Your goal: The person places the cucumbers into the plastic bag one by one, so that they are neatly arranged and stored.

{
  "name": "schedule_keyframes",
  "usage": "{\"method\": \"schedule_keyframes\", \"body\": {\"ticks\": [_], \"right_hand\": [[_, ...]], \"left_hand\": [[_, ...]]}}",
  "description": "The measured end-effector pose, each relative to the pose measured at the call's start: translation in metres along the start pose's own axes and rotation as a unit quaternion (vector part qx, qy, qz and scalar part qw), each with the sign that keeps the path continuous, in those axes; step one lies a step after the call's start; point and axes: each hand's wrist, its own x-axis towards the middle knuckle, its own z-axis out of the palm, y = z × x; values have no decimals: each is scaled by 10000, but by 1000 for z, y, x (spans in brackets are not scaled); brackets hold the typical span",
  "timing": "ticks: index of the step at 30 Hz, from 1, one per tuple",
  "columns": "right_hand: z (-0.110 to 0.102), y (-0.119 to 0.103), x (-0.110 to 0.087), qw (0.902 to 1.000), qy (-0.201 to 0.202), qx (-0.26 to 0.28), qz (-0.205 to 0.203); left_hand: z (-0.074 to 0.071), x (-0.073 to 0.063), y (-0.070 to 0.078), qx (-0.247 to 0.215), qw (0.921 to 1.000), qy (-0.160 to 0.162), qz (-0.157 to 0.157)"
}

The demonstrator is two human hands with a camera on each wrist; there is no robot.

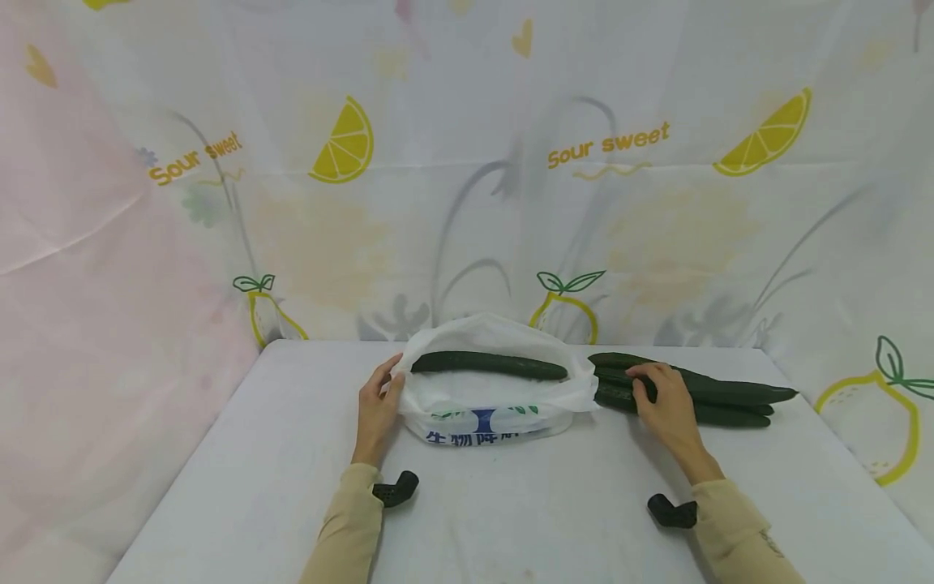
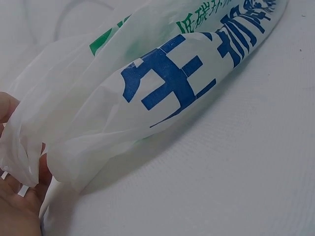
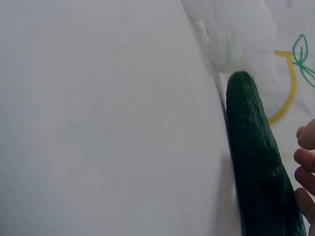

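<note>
The loose cucumbers (image 1: 718,395), at least three, lie directly under and to the right of the right hand's (image 1: 670,410) fingers, so that hand is by far the nearer one. Their long axis runs left to right, across the line of the right forearm; the left ends reach past the fingertips to the right end of the white plastic bag (image 1: 477,426). Whether those ends touch the bag or lie just beside it, I cannot tell.

The right fingers are loosely bent, thumb and forefinger apart, with no grip on anything. In the right wrist view they come alongside one cucumber; whether the lowest finger touches it is unclear.

The left hand (image 1: 378,412) pinches the thin film at the bag's left end between thumb and fingers. From those fingers the bag stretches rightward, its mouth gaping upward between the two hands. Inside, another cucumber (image 1: 489,364) lies lengthwise, one end near the left fingertips, the other pointing toward the right hand. White cloth (image 1: 511,527) spreads below both sets of fingers.
</note>
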Motion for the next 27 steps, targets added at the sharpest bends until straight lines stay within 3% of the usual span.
{"method": "schedule_keyframes", "body": {"ticks": [12,27], "right_hand": [[-24,21,-21,9994,287,184,-1],[-44,44,-29,9895,1392,255,-281]], "left_hand": [[0,0,0,-53,10000,22,26],[1,0,1,70,10000,-16,35]]}}
